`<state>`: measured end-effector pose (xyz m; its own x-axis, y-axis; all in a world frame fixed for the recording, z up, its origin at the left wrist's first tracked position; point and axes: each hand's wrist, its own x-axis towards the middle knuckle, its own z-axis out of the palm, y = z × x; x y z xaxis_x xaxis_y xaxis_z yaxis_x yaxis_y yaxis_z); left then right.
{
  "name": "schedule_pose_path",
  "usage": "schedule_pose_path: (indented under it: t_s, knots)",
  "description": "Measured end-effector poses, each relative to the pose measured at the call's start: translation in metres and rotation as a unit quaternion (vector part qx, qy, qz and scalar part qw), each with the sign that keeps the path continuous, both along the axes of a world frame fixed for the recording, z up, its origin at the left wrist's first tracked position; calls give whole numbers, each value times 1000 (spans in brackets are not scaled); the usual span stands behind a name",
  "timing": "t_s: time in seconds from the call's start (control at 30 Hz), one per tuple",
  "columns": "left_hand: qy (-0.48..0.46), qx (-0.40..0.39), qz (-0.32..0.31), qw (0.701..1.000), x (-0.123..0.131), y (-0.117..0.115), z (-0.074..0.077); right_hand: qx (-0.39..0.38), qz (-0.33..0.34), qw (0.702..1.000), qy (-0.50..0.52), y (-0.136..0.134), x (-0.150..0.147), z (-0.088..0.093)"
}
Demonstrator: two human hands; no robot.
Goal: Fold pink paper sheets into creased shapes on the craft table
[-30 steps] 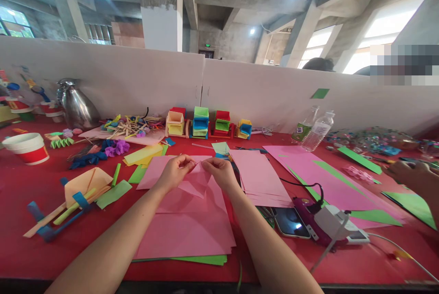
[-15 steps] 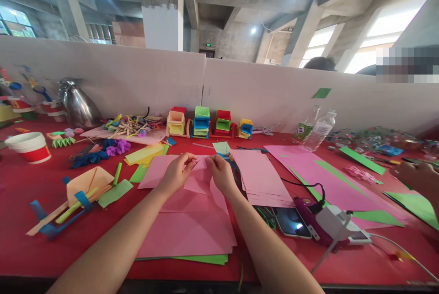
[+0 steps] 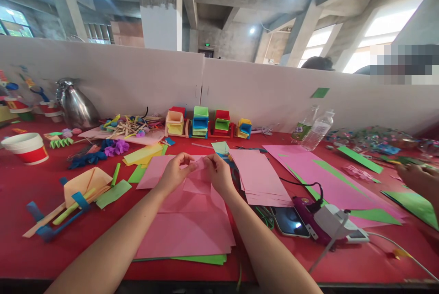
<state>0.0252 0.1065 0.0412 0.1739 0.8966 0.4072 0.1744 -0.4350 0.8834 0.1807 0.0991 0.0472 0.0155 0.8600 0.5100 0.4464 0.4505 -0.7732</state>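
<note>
Both hands meet over a stack of pink paper with green sheets under its near edge. Between them is a small pink paper piece, its top edge pinched from both sides. My left hand is closed on its left corner, thumb and forefinger together. On the right corner my right hand is closed in a pinch too. More pink sheets lie to the right of my right hand.
Left lie a peach paper box with blue strips and a paper cup. Small coloured boxes line the white partition. A phone, power strip and bottles are right. Another person's hand is far right.
My left thumb has shifted slightly along the top edge of the small pink piece. The other person's hand at the far right has moved a little. The view has shifted slightly.
</note>
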Motion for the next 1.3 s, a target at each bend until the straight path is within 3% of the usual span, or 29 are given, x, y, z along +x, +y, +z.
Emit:
schedule_pose_path:
  t_s: [0.1, 0.27, 0.57, 0.97, 1.3]
  knots:
    - [-13, -10, -4, 1000, -1, 3, -2, -22, 21, 998, 50, -1, 0, 2]
    - [-44, -30, -4, 999, -5, 8, -2, -103, 121, 978, 138, 1, 4, 6]
    - [-28, 1, -10, 1000, -3, 6, 0, -159, 141, 960, 184, 0, 6, 8]
    - [-120, -84, -36, 989, -5, 9, 1, -166, 175, 951, 196, -2, 9, 11]
    - [-126, -113, -81, 982, -15, 15, -1, -143, 218, 947, 187, -2, 8, 10]
